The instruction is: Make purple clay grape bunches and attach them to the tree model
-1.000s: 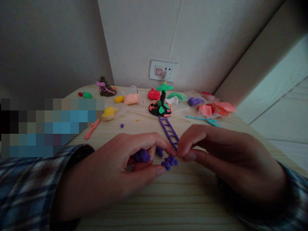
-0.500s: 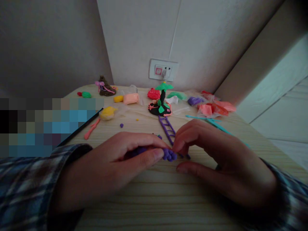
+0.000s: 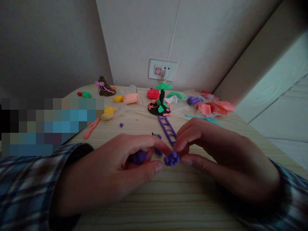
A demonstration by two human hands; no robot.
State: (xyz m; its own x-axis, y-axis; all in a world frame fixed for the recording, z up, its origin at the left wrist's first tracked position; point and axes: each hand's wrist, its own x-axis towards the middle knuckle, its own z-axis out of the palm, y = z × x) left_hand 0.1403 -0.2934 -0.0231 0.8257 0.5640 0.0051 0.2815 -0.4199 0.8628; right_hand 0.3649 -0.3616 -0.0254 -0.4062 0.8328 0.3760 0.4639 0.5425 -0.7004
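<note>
My left hand point(image 3: 115, 170) is curled around a lump of purple clay point(image 3: 139, 157), its thumb and forefinger reaching toward a small bumpy purple clay cluster point(image 3: 171, 158). My right hand point(image 3: 221, 157) pinches that cluster between thumb and fingertips just above the wooden table point(image 3: 168, 199). A purple clay ladder point(image 3: 166, 128) lies flat behind the cluster and runs up to a black clay tree model point(image 3: 160, 104) with green leaves.
Clay pieces in several colours lie along the back: a yellow lump point(image 3: 108, 113), a peach block point(image 3: 131, 98), a brown figure point(image 3: 105, 87), orange-red pieces point(image 3: 211, 108). A pink tool point(image 3: 91, 129) lies left. A wall socket point(image 3: 162, 69) is behind. A blurred area is at left.
My right hand has lifted the purple cluster slightly and now pinches it between thumb and fingers; my left fingers opened a little, showing the purple lump again.
</note>
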